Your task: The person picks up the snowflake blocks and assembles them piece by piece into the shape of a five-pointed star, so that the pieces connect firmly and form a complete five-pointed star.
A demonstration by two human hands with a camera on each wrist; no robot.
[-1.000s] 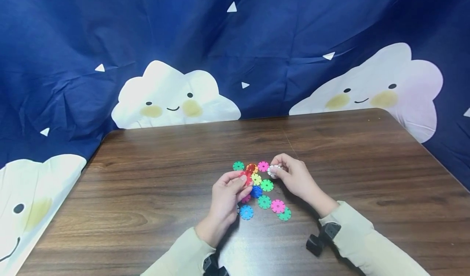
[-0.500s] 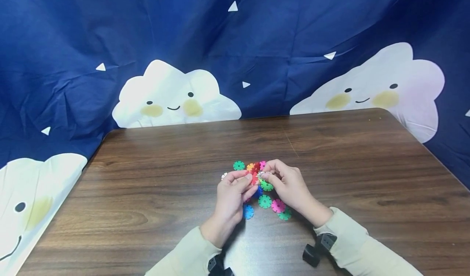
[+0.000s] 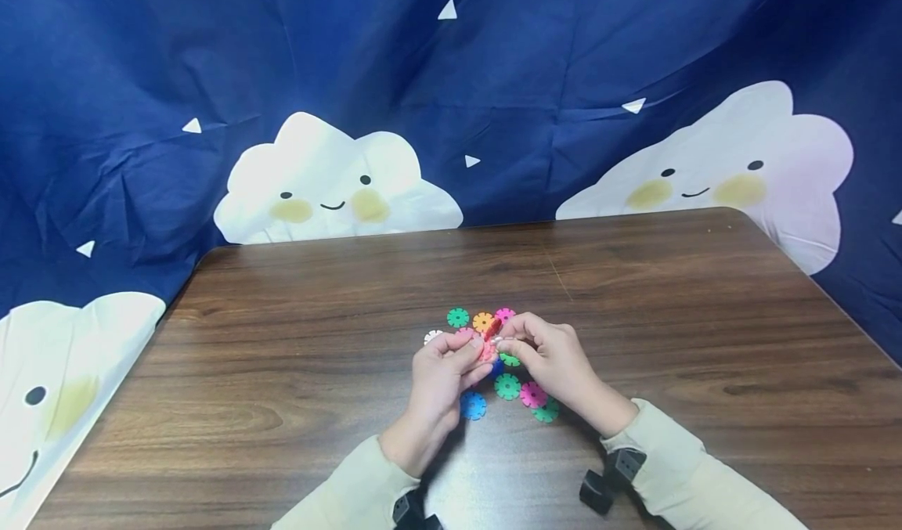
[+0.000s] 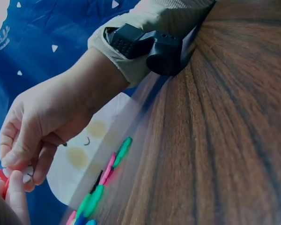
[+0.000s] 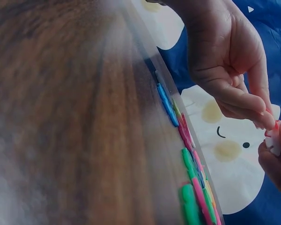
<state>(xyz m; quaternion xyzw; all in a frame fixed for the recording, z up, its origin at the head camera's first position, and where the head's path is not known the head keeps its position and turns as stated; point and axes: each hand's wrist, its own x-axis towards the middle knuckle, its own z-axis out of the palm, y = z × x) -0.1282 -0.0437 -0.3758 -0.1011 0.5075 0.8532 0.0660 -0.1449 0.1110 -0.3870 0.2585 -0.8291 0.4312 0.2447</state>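
L hand (image 3: 444,369) pinches a red snowflake disc (image 3: 489,340); R hand (image 3: 550,358) pinches a white disc (image 4: 24,174) against it, both just above the loose discs (image 3: 507,387) on the wooden table (image 3: 282,342); likely light, stiff, slick plastic w/ notched rims; best gripped by flat faces, slots left free.

Visible loose discs on table (image 3: 296,334): three green (image 3: 458,317), two pink (image 3: 533,394), one blue (image 3: 473,405), orange (image 3: 482,322), white (image 3: 431,335).
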